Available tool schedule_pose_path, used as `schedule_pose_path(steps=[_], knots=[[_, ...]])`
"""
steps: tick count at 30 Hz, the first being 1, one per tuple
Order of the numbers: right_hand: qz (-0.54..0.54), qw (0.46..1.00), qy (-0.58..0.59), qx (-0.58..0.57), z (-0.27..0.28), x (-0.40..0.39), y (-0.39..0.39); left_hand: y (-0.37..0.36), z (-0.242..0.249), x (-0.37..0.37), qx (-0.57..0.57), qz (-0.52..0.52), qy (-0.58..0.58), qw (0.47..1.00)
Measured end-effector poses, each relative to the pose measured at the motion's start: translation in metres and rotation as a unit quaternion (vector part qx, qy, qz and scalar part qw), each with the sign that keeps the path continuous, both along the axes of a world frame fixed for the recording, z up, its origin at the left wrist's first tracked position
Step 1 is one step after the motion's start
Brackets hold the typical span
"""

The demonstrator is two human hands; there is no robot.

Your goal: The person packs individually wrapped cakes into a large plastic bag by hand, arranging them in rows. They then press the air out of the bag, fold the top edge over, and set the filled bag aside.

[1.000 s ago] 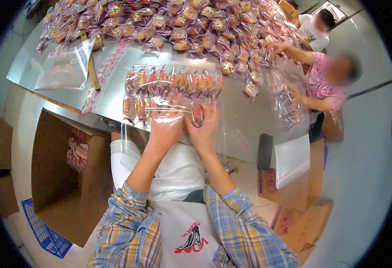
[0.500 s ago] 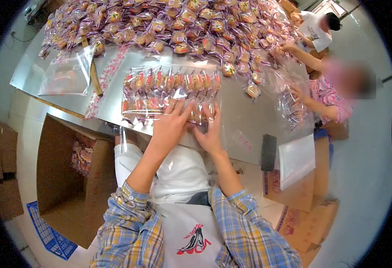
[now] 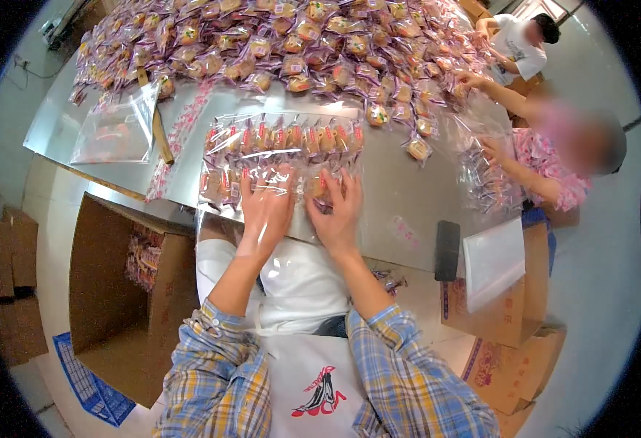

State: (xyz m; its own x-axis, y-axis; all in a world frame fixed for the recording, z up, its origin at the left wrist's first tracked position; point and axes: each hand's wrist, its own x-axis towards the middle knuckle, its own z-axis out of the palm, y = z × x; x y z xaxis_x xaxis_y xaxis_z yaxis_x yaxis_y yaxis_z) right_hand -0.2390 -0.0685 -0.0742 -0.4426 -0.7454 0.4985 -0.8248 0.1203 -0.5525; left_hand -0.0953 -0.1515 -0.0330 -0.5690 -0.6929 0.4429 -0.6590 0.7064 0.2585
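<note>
Two rows of small wrapped cakes (image 3: 284, 139) lie in a large clear plastic bag (image 3: 222, 219) at the front edge of the metal table. My left hand (image 3: 268, 212) seems to be inside or under the bag's clear film, its spread fingers over the middle of the nearer row. Just to its right, my right hand (image 3: 335, 208) rests on that row's right part, fingers apart and slightly bent. Neither hand grips anything that I can make out. Beyond the rows, a big heap of wrapped cakes (image 3: 291, 47) covers the back of the table.
Flat clear bags (image 3: 116, 131) and a wooden strip (image 3: 161, 135) lie at left. An open carton (image 3: 109, 292) stands lower left, above a blue crate (image 3: 90, 379). At right are a dark block (image 3: 447, 250), a stack of clear bags (image 3: 494, 263), cartons, and two people handling packets.
My left hand has moved slightly left and down, away from my right hand. My right hand has shifted a little left and down. The view has tilted slightly.
</note>
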Motion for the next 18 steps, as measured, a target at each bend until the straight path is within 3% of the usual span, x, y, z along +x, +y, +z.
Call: schedule_pose_path(steps=[4,9,12,16,18], knots=[[0.013,0.999,0.026,0.040,0.015,0.012,-0.009,-0.003,-0.005,0.004,0.016,-0.058,0.046,0.997],[0.088,0.996,-0.016,-0.003,0.005,0.003,-0.006,0.006,0.019,0.006,0.031,-0.076,-0.042,0.996],[0.094,0.996,-0.002,-0.003,-0.012,-0.008,-0.006,0.002,0.005,0.005,-0.008,-0.077,0.007,0.997],[0.086,0.991,-0.100,-0.030,-0.008,-0.010,-0.002,-0.003,-0.008,0.000,-0.061,-0.034,-0.029,0.997],[0.099,0.992,-0.069,-0.032,-0.007,-0.011,-0.004,-0.001,-0.009,-0.003,-0.041,-0.018,-0.040,0.998]])
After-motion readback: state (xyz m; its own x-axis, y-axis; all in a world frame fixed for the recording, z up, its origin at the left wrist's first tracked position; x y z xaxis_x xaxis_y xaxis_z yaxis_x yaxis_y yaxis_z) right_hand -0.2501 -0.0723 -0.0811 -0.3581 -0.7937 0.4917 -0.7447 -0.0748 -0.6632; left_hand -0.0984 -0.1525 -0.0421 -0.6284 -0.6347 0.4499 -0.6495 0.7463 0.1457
